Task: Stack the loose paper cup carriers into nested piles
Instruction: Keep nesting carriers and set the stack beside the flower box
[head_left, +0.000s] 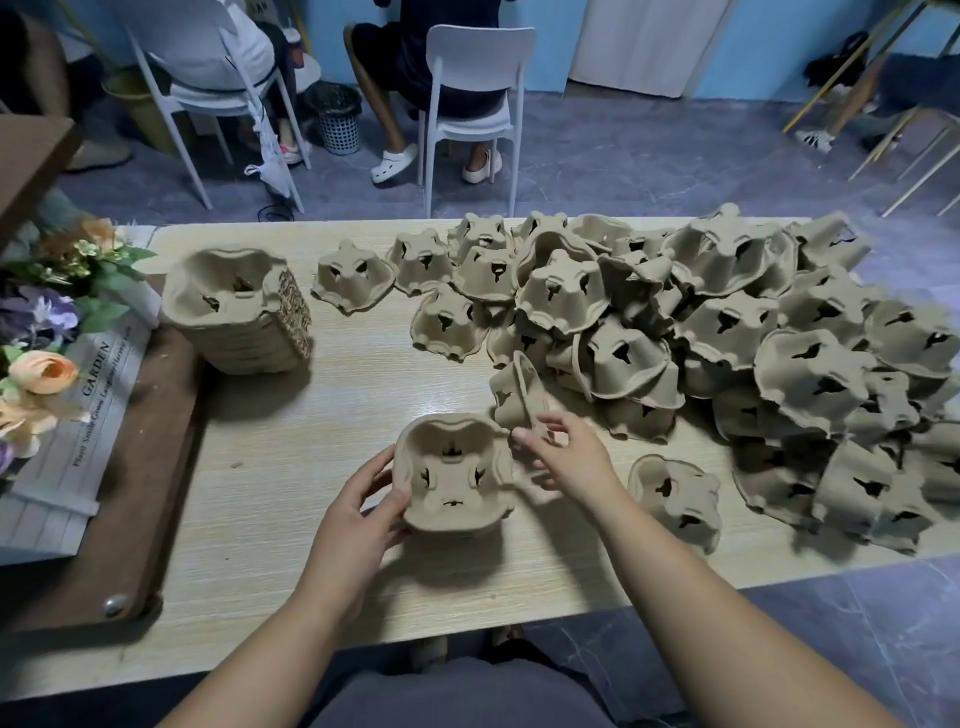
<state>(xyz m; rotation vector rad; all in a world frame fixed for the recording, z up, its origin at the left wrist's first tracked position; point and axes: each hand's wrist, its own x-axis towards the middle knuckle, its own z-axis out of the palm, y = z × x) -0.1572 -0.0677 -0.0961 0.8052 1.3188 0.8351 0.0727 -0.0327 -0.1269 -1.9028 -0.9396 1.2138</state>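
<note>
Nearest is the person's lap (457, 696) in dark cloth, with both bare forearms reaching over the table's near edge.

The table (291, 499), pale wood grain, carries everything. Its right half, from the far edge to the near-right corner, is covered by a heap (727, 338) of loose brown pulp carriers. Most lie bottom up and overlap each other, and a few stragglers trail toward the middle of the far edge. At the left edge sits a brown board (156, 467) with a printed sheet (78, 426) and a bunch of flowers (41, 322) on it. Near the far-left corner stands a nested stack (234, 322), open side up, with a woven piece against its right side.

A short nested pile (452, 478) sits near the middle of the near edge, open side up. Just right of it, near the heap's foot, lies a lone carrier (675, 493), bottom up. A tipped carrier (519, 389) lies on its side between the pile and the heap.

The left hand (358, 514) grips the pile's left wall with its fingers curled round it. The right hand (566, 457) is at the pile's far-right corner, fingers loosely bent and slightly apart. Its tips are at the tipped carrier's lower rim, and blur hides whether they pinch it.

Beyond the far edge stand white chairs (478, 78) with people seated, and a bin (337, 119).
</note>
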